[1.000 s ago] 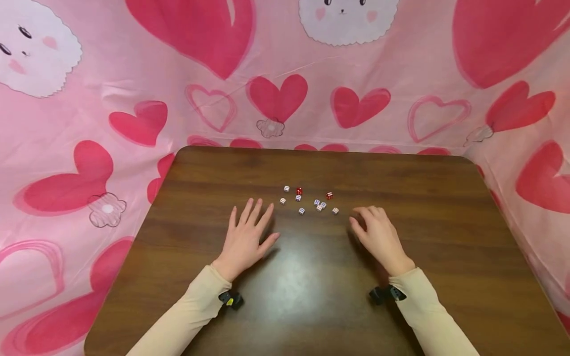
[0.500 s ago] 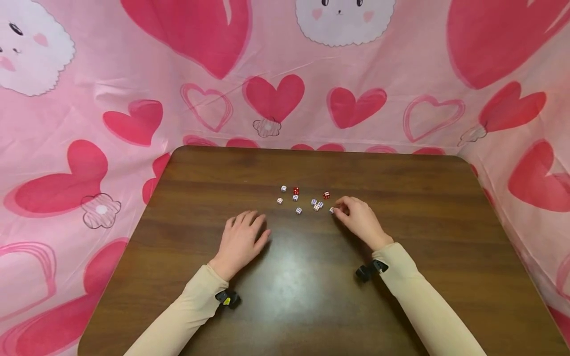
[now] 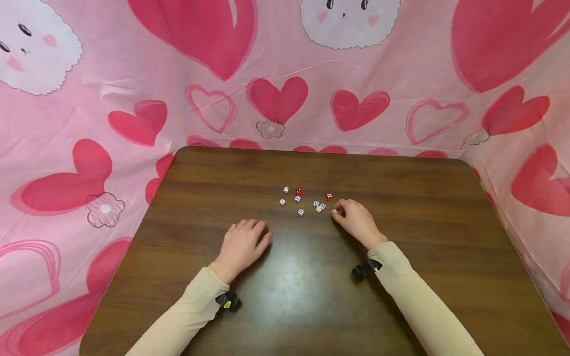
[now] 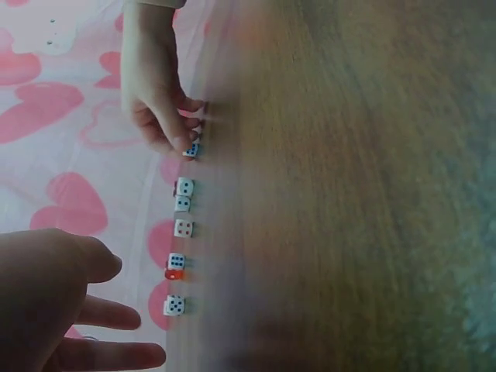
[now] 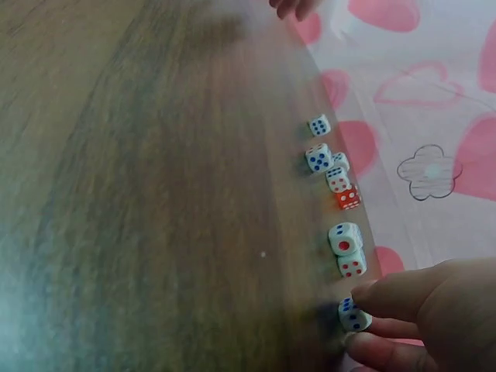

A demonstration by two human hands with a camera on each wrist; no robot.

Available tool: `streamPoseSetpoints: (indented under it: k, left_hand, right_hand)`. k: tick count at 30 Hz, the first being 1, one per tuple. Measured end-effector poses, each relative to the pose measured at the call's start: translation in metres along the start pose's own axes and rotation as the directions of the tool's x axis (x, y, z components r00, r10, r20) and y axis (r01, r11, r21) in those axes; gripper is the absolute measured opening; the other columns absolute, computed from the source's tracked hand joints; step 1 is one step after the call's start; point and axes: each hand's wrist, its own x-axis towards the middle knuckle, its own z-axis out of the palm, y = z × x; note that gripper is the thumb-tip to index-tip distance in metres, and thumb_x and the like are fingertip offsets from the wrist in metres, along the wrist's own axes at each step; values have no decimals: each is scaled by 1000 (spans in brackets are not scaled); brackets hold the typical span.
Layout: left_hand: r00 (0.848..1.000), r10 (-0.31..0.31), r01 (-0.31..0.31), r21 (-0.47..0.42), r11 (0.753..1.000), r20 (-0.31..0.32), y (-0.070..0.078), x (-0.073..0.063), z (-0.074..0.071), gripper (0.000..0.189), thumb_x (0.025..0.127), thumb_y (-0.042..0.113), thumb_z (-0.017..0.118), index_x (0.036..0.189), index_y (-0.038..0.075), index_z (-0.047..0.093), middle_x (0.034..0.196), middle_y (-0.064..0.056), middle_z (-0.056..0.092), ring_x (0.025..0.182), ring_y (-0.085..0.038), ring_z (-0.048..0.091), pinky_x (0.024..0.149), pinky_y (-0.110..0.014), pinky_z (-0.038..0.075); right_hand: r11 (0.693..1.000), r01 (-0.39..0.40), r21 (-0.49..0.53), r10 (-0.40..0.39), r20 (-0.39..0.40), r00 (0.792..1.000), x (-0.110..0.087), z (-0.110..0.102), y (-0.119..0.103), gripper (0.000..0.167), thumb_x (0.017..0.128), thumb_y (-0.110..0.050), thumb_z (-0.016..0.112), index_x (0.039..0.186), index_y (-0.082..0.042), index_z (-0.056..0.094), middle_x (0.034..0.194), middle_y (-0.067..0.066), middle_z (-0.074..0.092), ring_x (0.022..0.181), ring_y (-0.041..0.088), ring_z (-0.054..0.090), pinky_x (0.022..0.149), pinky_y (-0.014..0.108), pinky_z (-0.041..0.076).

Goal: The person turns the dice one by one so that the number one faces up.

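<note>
Both hands have shifted: the right grip [image 3: 356,221] has come in from the side to the outer white die [image 5: 354,315] at the right end of the group, and the left hand [image 3: 240,249] has drawn back slightly, its fingers no longer so widely spread. That right grip is closed down to a narrow pinch, thumb on one side of the die and a fingertip on the other. The die appears to sit on the surface [image 3: 401,173], though whether it has left it at all I cannot tell. The left hand holds nothing; its fingers lie relaxed, near the dice but apart from them.

To do this pinch well, the thumb and fingertip should meet opposite flat faces, since a hold across edges or corners could let so small a cube twist or spring away. Light, even pressure ought to be enough. Neighbours call for care: a cluster of three white dice [image 3: 319,206] sits just left of the pinched one, and a red die [image 3: 328,197] lies near the fingertips on the far side. Keeping the unused fingers tucked in, and any lift straight up, would be the safest way to leave those undisturbed.
</note>
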Motion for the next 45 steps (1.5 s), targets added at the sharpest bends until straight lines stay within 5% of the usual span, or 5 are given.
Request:
streamPoseSetpoints:
  k: [45]
  left_hand:
    - [1000, 20, -20, -17, 1000, 2, 0, -2, 5, 26, 100, 31, 69, 115, 11, 75, 104, -8, 75, 96, -30, 69, 77, -48, 56]
  right_hand:
    - [990, 82, 114, -83, 3, 997, -6, 1, 12, 11, 94, -13, 76, 100, -6, 71, 86, 5, 61, 79, 21, 54, 72, 36, 43]
